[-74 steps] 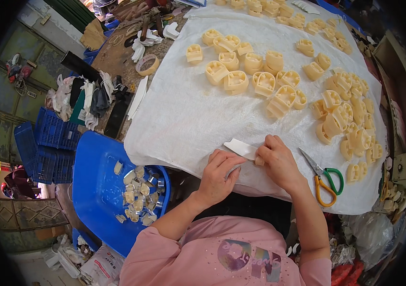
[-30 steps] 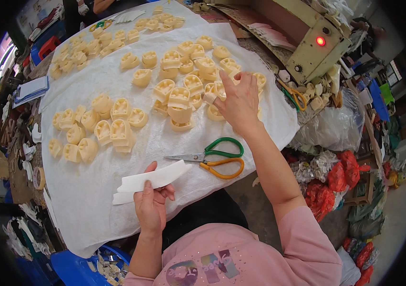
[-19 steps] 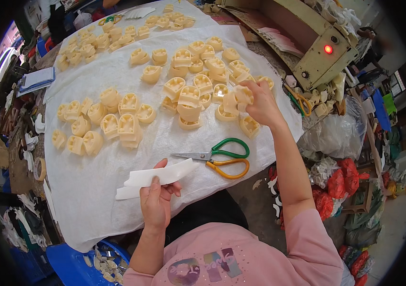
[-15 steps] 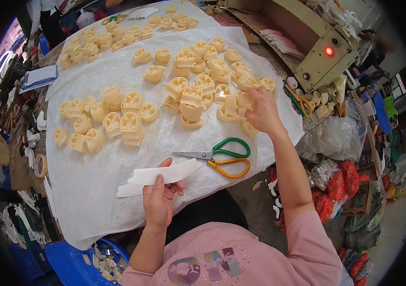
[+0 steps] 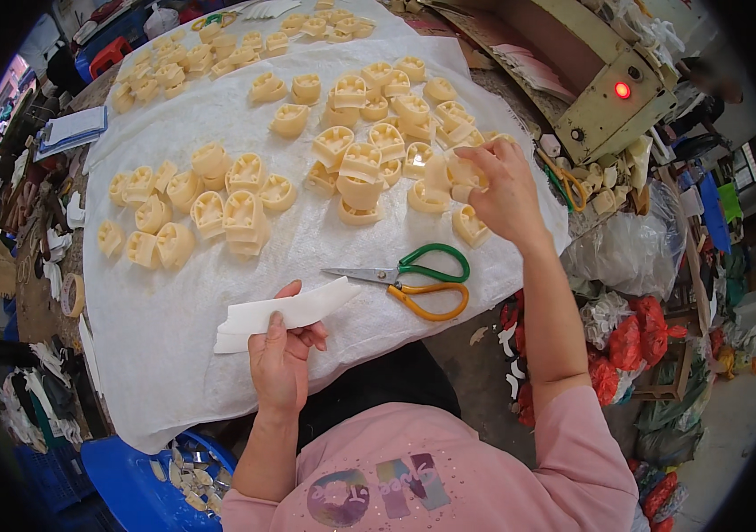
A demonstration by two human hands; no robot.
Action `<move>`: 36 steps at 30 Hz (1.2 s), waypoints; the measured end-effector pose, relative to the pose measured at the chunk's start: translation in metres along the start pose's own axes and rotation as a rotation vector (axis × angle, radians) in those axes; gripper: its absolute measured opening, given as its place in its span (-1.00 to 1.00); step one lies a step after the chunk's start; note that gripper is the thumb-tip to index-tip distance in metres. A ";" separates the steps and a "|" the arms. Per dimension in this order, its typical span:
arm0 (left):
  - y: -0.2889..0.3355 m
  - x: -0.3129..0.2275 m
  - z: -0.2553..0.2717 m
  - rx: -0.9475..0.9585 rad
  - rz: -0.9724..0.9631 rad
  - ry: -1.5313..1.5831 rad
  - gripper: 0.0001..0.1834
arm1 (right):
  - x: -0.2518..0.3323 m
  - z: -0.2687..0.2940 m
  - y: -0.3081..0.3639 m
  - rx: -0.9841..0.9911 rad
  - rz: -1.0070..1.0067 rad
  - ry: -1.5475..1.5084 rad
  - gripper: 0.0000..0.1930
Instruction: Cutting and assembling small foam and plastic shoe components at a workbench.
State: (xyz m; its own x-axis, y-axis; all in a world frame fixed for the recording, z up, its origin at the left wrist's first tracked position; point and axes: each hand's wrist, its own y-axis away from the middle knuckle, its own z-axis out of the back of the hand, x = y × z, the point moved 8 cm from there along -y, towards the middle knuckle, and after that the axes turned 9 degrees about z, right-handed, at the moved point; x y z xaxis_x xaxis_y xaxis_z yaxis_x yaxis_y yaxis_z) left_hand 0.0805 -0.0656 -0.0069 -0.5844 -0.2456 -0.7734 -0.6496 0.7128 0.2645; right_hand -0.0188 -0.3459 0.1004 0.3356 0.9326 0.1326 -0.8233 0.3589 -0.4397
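My left hand pinches a few thin white strips between thumb and fingers, just above the cloth's near edge. On the right, my right hand has its thumb and fingertips around a cream-coloured curved piece in a cluster; part of it is hidden by the fingers. Similar cup-like cream pieces stand in the middle, some stacked. Another group of cream pieces stands on the left. Scissors with one green and one orange handle lie between my hands, blades pointing left.
White cloth covers the table. More cream pieces stand at its far end. A machine with a lit red lamp stands at the far right, near another pair of scissors. A blue bin of scraps sits at the lower left.
My left hand has shifted a little left with the white strips. My right hand has moved slightly, staying at the same cluster of cream pieces. The view has shifted slightly.
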 end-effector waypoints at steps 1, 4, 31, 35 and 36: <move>0.000 0.000 0.002 -0.005 0.002 -0.002 -0.55 | 0.000 0.006 0.000 0.004 0.000 -0.005 -0.55; -0.003 0.004 -0.001 0.008 0.009 -0.011 -0.55 | -0.003 0.001 0.006 0.197 -0.031 -0.099 -0.55; -0.123 0.047 -0.132 0.266 -0.255 -0.571 -0.53 | -0.066 -0.061 0.034 -0.329 -0.705 -1.510 -0.50; -0.118 0.035 -0.141 0.360 -0.180 -0.432 -0.51 | -0.057 -0.041 0.048 -0.400 -0.636 -1.443 -0.48; -0.116 0.032 -0.145 0.365 -0.176 -0.431 -0.51 | -0.057 -0.039 0.054 -0.466 -0.618 -1.498 -0.50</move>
State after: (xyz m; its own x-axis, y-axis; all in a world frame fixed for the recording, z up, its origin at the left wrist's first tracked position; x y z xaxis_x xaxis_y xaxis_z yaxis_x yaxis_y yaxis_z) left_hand 0.0671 -0.2512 0.0212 -0.1831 -0.1467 -0.9721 -0.4647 0.8843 -0.0459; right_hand -0.0648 -0.3809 0.0347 -0.3913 -0.0216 0.9200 -0.4562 0.8728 -0.1736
